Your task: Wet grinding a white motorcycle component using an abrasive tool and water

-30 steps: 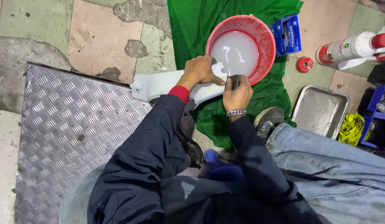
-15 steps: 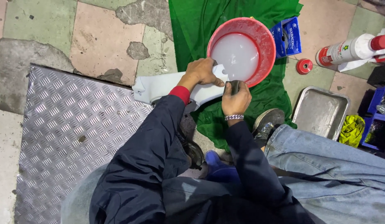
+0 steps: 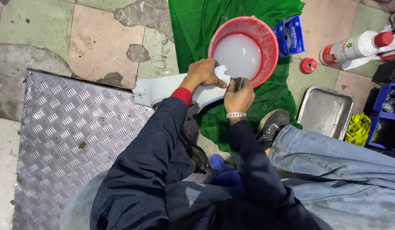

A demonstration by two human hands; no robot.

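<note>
Left hand: the left hand [image 3: 204, 74] is clamped over the top of a white plastic panel [image 3: 163, 88], fingers curled over its upper edge, pinning it steady.
Right hand: the right hand [image 3: 239, 94] is pinched narrow around a small dark grey piece [image 3: 239, 83], probably a scrap of abrasive paper, pressed to the panel's end; a metal bracelet [image 3: 236, 115] sits on the wrist.
Panel: it lies across the person's lap, its near end at the rim of a red basin [image 3: 270, 42], its far end over the checker-plate metal sheet [image 3: 65, 140].
Basin: holds cloudy white water and stands on a green cloth [image 3: 197, 25] spread over the tiled floor.
Step in hand: by my reading, wet rubbing of the panel's edge beside the basin.
Next move calls for: a firm left-hand hold, short even strokes and the grey piece kept wet.
Around: a blue box [image 3: 291, 34], a red cap [image 3: 308, 65], a white spray can [image 3: 353, 47], a steel tray [image 3: 327, 110].
</note>
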